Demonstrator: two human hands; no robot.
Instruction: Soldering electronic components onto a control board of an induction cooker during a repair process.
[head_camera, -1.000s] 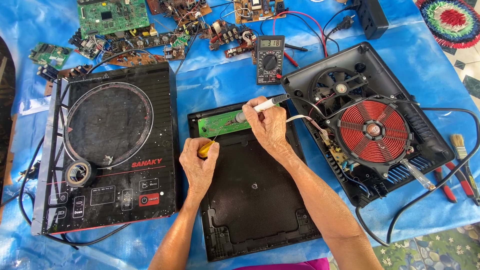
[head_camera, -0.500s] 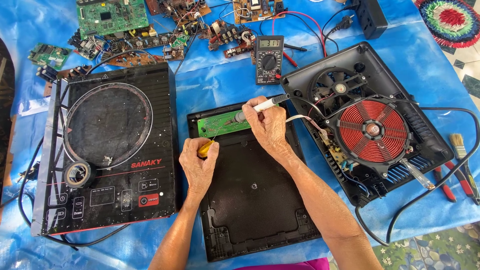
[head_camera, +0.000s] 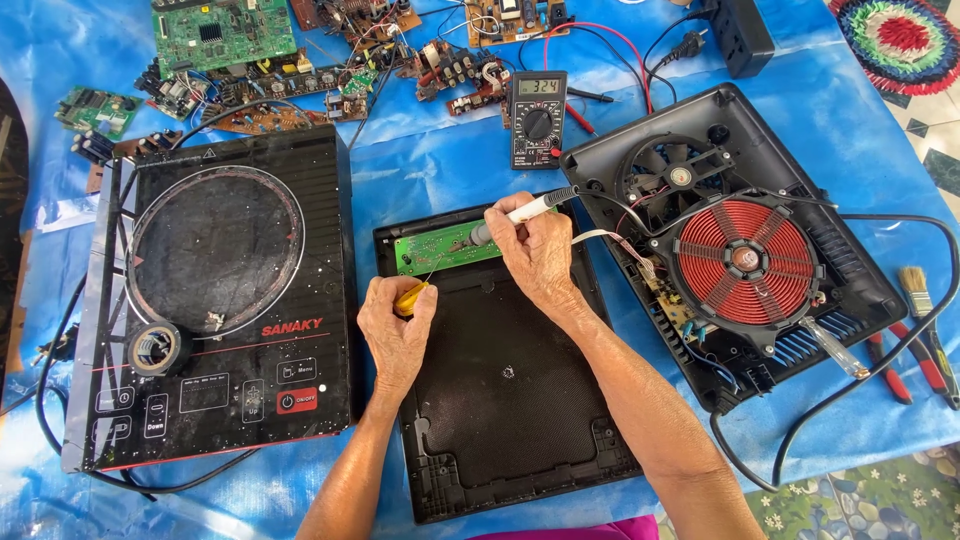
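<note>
**Soldering on the small green board, cooker lying open**

The right hand (head_camera: 540, 255) is closed around a white soldering iron (head_camera: 520, 213), held like a pen, its tip down on the green circuit board (head_camera: 440, 247). The left hand (head_camera: 398, 325) is curled shut on a small yellow-handled tool (head_camera: 410, 297), with a thin wire running from it up to the same spot on the board.

The board is a narrow strip, dotted with solder points, seated along the far edge of a black cover panel (head_camera: 510, 400) that lies inside-up in the middle of the blue sheet (head_camera: 430, 160).

Judging by the layout, the taking-apart is done and the board work is under way. The cooker base (head_camera: 850, 270) on the right sits open, showing its red coil (head_camera: 745, 262) and fan (head_camera: 672, 180), so closing it up is left. A flat ribbon cable (head_camera: 610, 243) runs from the panel toward the base.

A multimeter (head_camera: 537, 118) lies just beyond the board. On the left sits a whole black cooktop (head_camera: 215, 300) with a roll of tape (head_camera: 158, 349) on it. Loose circuit boards (head_camera: 225, 35) lie along the far edge.
</note>
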